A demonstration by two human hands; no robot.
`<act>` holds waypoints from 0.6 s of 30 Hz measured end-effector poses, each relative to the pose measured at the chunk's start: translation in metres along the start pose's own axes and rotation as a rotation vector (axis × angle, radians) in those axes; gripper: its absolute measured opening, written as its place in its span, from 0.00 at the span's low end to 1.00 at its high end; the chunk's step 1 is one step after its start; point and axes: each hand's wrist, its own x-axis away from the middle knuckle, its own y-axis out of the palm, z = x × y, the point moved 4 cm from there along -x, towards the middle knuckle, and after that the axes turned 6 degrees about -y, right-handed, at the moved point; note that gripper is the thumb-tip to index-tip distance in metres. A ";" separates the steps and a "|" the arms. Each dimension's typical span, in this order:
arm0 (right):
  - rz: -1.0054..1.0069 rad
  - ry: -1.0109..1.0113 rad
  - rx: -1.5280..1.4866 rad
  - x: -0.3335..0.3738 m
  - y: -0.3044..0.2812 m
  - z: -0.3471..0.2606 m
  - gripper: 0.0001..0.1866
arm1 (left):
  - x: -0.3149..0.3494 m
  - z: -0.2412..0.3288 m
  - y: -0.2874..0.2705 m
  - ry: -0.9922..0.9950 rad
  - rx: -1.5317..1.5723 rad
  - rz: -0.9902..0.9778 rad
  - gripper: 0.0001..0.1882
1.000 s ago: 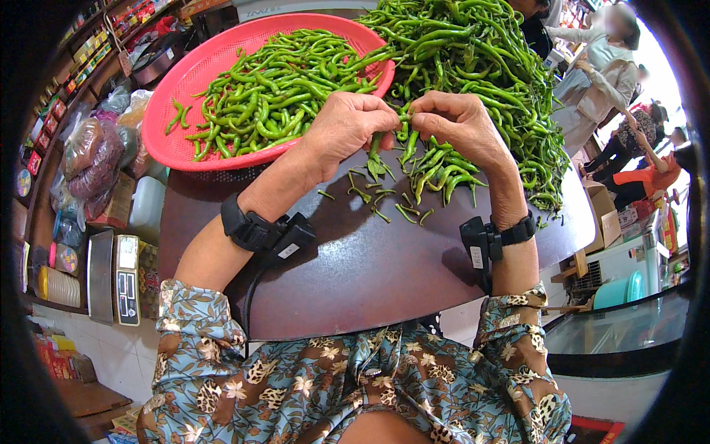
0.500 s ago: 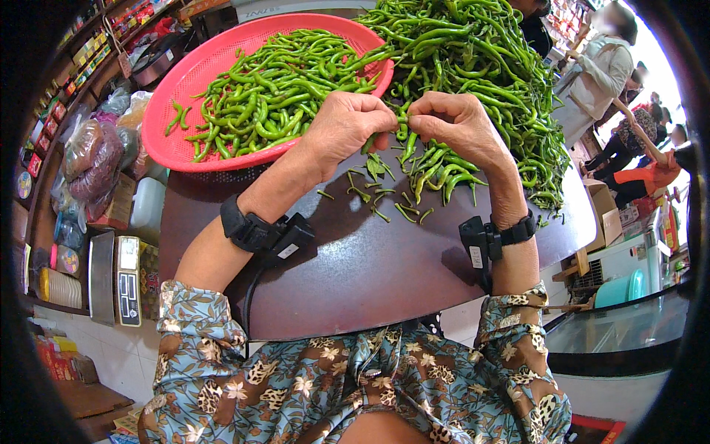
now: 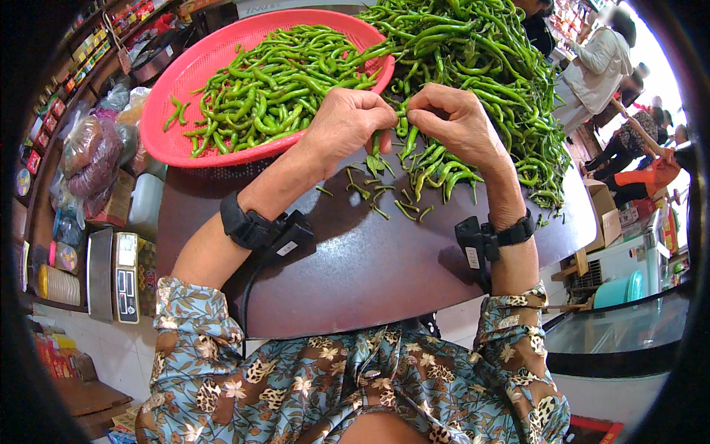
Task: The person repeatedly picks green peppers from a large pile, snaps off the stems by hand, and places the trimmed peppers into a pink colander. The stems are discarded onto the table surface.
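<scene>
My left hand (image 3: 350,123) is closed in a pinch on a green chili pepper (image 3: 376,143), part of which shows below the fingers. Just to its right, my right hand (image 3: 457,124) is also pinched closed, and whatever lies between its fingertips is hidden. A large heap of green chili peppers with stems and leaves (image 3: 481,66) rises behind the right hand. On the left, a pink plastic basket (image 3: 166,133) holds many loose peppers (image 3: 259,96). Cut-off stems (image 3: 403,211) and small leaves are scattered on the dark table (image 3: 333,274) below my hands.
Shelves with packets and plastic bags (image 3: 89,152) line the left side, with a scale (image 3: 127,277) beside the table. At the right are a cardboard box (image 3: 605,214), a teal tub (image 3: 621,290) and a glass-topped case (image 3: 621,325). Several people are in the right background.
My right hand has risen slightly and shifted a little left. The pepper under my left hand's fingers now hangs more upright. Basket and heap look the same.
</scene>
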 end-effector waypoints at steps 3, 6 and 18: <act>0.023 -0.016 0.013 -0.001 0.002 0.002 0.07 | 0.000 0.000 0.000 0.000 -0.003 -0.012 0.07; 0.051 -0.025 0.018 -0.001 0.005 0.004 0.06 | -0.001 -0.001 0.000 -0.018 0.014 -0.011 0.07; 0.190 -0.192 0.176 -0.003 0.009 -0.002 0.03 | -0.001 -0.004 0.001 -0.081 0.055 -0.036 0.08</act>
